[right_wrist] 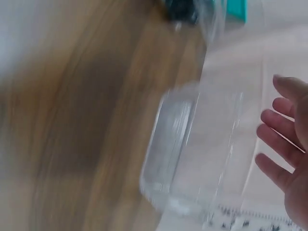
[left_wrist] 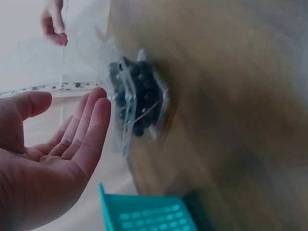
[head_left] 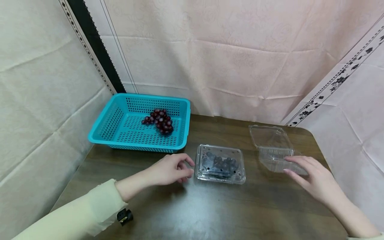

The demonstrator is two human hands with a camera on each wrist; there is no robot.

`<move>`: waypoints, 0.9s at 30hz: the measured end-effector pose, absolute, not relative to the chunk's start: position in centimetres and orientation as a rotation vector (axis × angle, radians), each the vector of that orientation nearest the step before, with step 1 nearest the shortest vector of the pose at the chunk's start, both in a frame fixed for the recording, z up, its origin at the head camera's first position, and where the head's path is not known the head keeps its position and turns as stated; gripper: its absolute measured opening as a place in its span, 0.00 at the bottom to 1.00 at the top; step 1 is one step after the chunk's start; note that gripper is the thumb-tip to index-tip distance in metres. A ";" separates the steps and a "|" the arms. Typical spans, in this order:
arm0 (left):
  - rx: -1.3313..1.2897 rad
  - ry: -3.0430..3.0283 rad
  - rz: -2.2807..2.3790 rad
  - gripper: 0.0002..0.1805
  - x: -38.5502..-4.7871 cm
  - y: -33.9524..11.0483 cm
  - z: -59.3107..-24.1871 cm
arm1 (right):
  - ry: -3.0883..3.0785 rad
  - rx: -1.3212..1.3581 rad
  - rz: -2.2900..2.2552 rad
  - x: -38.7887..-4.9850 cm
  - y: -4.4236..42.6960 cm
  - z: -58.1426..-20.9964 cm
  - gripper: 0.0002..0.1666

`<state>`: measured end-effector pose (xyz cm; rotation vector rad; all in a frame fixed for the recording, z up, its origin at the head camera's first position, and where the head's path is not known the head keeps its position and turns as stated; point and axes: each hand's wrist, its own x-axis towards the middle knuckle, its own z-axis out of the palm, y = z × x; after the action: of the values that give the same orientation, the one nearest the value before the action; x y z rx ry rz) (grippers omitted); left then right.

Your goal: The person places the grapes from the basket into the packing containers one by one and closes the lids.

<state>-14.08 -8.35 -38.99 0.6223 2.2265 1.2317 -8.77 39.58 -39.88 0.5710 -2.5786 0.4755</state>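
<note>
A clear plastic clamshell box [head_left: 220,164] with its lid down stands mid-table, dark grapes [head_left: 223,163] inside it. Just left of that box is my left hand [head_left: 172,169], its fingers loosely bent around nothing; the left wrist view shows the palm and spread thumb apart from the box. A second clear clamshell box [head_left: 274,160] sits to the right with its lid raised, and no fruit shows in it. My right hand [head_left: 315,180] is over the near right side of this box; in the right wrist view its fingers [right_wrist: 281,144] are spread and hold nothing.
A blue perforated basket [head_left: 103,142] stands at the back left, with a bunch of red grapes [head_left: 163,121] in its right half. Pale cloth [head_left: 210,60] hangs behind the wooden table [head_left: 210,206] and down both sides.
</note>
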 end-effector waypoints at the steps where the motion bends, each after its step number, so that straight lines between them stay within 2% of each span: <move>1: 0.629 2.243 1.220 0.14 -14.2 -8.5 -38.8 | -2.578 0.564 0.459 -8.9 40.4 -40.0 0.27; 12: 0.616 2.295 1.207 0.14 -15.2 -9.4 -37.4 | -2.685 0.281 0.577 -9.1 45.3 -41.0 0.23; 20: 0.587 2.307 1.197 0.16 -15.6 -9.8 -37.3 | -2.777 0.022 0.718 -9.7 47.7 -41.9 0.25; 27: 0.590 2.318 1.192 0.15 -15.7 -10.1 -37.2 | -2.802 -0.013 0.771 -10.1 49.0 -43.1 0.23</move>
<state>-15.70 -10.07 -37.24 0.5902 2.3180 1.1925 -10.09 48.96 -43.08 -0.0135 -2.8016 0.7711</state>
